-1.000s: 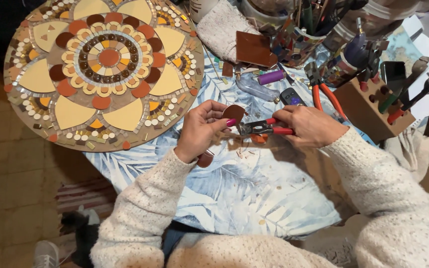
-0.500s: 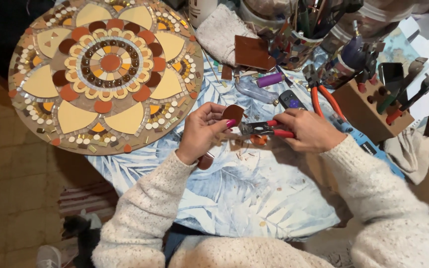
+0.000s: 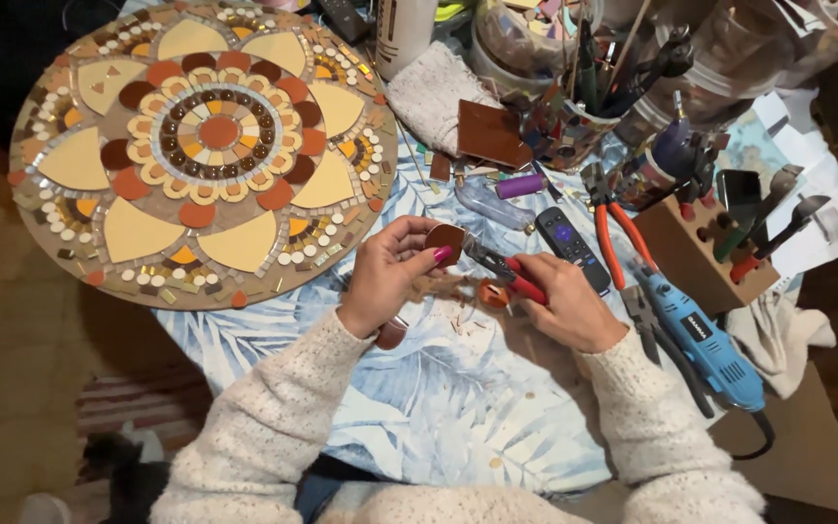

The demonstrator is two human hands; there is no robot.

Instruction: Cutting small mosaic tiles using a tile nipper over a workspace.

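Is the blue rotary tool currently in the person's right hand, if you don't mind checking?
No, the blue rotary tool lies on the table beside the right hand, which grips red-handled nippers.

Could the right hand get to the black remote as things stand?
Probably yes: the black remote lies bare on the cloth just beyond the right hand, nothing between them, though that hand is shut on red-handled nippers.

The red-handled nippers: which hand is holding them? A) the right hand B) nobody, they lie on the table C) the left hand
A: the right hand grips the red-handled nippers, whose tip meets the brown tile piece held in the left hand.
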